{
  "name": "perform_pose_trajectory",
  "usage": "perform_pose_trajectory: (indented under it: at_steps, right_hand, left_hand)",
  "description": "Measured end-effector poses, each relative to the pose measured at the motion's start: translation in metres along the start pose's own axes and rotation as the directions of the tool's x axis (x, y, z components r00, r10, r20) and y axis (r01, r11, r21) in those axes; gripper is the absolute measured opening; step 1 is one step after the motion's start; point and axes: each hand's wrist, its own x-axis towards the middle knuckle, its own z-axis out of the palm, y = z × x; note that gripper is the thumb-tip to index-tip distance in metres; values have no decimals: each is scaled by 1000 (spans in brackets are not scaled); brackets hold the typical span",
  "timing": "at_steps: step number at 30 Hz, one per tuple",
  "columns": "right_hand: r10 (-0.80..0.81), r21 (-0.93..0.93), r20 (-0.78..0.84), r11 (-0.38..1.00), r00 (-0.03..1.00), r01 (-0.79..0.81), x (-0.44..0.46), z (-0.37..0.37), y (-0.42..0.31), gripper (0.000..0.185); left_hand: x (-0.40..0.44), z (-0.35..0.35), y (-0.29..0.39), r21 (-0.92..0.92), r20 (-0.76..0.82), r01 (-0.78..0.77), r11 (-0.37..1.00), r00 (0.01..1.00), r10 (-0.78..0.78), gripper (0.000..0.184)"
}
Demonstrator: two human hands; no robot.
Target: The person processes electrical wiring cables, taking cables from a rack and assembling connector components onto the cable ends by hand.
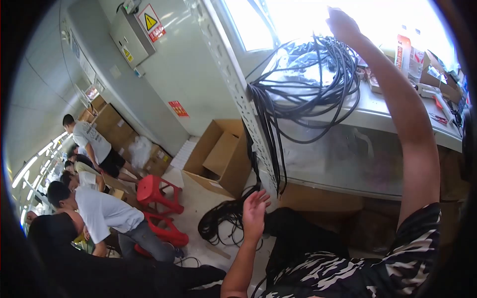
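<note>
Raised at the top of the head view, my right hand [344, 27] is closed against the bright window; what it holds, if anything, is lost in the glare. Just below and left of it lies a big loose bundle of black cables [343, 69] on a white shelf [370, 107]. The cable ends hang down beside a perforated metal post [237, 84]. My left hand [254, 211] is lower, palm up with fingers apart and nothing in it, just below the hanging ends. Close to its left, another coil of black cable [218, 223] lies on the floor.
Plastic bottles [416, 54] and tools [439, 107] stand or lie at the shelf's right. An open cardboard box [226, 166] sits on the floor behind the post. Red plastic stools [158, 192] and several people, one in a white shirt [109, 211], are at the left.
</note>
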Motion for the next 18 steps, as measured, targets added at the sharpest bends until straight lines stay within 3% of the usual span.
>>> perform_pose_trajectory:
  at_steps: [2,3,4,5,6,7,8,10,11,12,13,15,16,17,18]
  right_hand:
    - [-31,276,-281,955,959,111,-67,-25,-41,19]
    - [-73,564,-3,823,997,62,-108,-57,-66,20]
    - [100,673,351,664,931,-325,-159,-89,-108,17]
    - [-226,798,177,602,958,-5,-205,-88,-119,18]
    - [-389,840,84,523,918,145,-242,-81,-135,21]
    - [-430,860,454,441,781,-257,-273,-88,-154,29]
    - [-366,803,585,384,724,-455,-296,-75,-172,33]
    - [-39,810,411,474,911,-346,-355,15,-199,37]
    - [-31,810,415,468,909,-354,-379,43,-207,37]
    - [-57,777,538,419,841,-469,-395,69,-213,35]
    - [-94,730,644,373,759,-573,-396,73,-216,33]
    - [-428,586,771,184,472,-789,-413,53,-213,28]
    - [-494,620,741,243,455,-746,-427,42,-205,26]
    - [-557,651,713,299,426,-697,-447,31,-192,25]
    - [-460,565,786,262,414,-782,-470,15,-178,24]
  left_hand:
    - [16,-5,-33,85,6,91,992,996,-92,40]
    - [28,-11,-50,255,68,20,967,997,-38,45]
    - [40,-11,-63,318,57,-6,948,998,-13,49]
    - [55,-8,-72,384,54,-35,923,998,15,54]
    - [74,-3,-78,399,27,-87,913,996,83,58]
    - [92,1,-83,420,5,-135,897,989,146,63]
    - [114,0,-91,421,14,-186,888,980,198,65]
    - [146,11,-87,423,30,-244,873,966,256,66]
    - [152,20,-80,300,21,-174,938,984,176,66]
    - [158,25,-74,172,22,-106,979,994,103,66]
    - [160,22,-72,323,112,-122,938,990,90,61]
    - [159,12,-65,477,178,4,879,979,-101,52]
    - [154,12,-56,432,130,108,895,975,-180,42]
    - [150,9,-59,435,135,105,894,974,-180,42]
    - [143,4,-65,526,31,-71,847,997,64,40]
